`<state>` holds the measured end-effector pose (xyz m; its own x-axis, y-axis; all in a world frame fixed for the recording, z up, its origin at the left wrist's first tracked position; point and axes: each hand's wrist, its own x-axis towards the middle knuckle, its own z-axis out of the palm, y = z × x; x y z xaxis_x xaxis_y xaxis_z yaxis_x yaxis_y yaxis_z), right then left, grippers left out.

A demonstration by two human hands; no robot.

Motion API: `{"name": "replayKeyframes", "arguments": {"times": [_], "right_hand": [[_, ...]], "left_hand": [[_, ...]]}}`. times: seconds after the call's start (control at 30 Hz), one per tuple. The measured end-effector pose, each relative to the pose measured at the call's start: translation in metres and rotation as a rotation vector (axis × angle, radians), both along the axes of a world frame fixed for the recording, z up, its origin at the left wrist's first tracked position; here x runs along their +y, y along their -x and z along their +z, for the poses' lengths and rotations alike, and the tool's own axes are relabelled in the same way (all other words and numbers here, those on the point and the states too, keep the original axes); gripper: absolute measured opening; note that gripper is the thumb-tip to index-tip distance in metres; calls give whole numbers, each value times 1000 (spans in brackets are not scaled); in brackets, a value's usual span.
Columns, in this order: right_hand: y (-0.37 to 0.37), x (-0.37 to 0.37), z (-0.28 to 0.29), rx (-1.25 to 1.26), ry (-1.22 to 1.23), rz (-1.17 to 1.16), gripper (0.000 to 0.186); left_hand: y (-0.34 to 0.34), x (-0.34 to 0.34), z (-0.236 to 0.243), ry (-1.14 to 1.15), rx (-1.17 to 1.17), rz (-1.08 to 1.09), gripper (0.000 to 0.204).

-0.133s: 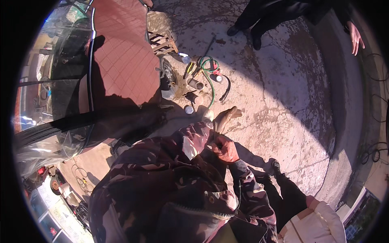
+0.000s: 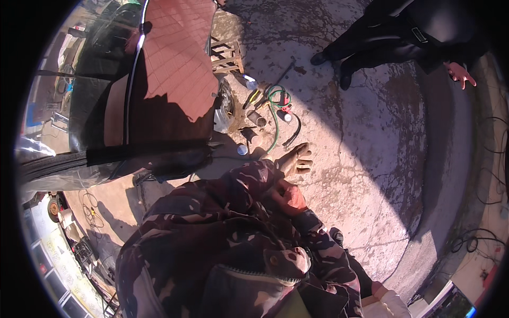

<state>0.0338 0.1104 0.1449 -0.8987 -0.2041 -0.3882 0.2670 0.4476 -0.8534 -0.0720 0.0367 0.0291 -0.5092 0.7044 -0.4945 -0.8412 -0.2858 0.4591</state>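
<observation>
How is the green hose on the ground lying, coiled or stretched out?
Partly coiled: the green hose loops near the gauge, while one uncoiled strand curves back toward the left sleeve.

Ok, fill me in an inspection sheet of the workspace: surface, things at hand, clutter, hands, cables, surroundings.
Surface: concrete, cracked, part sunlit, part shaded.
Things at hand: left sleeve, camouflage.
Clutter: green hose, gauge, metal cylinder, black strip, grouped on the ground.
Left hand: apparently gloved, fingers spread.
Right hand: curled near the left cuff; grip unclear.
Cables: black loops near the right edge.
Surroundings: red quilted cover at upper left; person in dark clothes at upper right.
</observation>
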Motion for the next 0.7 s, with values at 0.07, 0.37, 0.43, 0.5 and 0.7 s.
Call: {"name": "replayKeyframes", "arguments": {"times": [0.07, 0.37, 0.43, 0.5, 0.7], "right_hand": [[30, 14, 9, 10, -47, 101, 25], [222, 124, -82, -433, 291, -169, 15], [257, 141, -109, -507, 428, -115, 20], [288, 155, -129, -681, 499, -148, 25], [349, 129, -148, -818, 578, -39, 20]], "left_hand": [[30, -6, 13, -50, 129, -117, 82], [100, -39, -5, 673, -26, 379, 61], [85, -34, -19, 697, -81, 447, 61], [69, -9, -39, 526, -31, 611, 63], [64, 66, -69, 122, 150, 972, 73]]}}
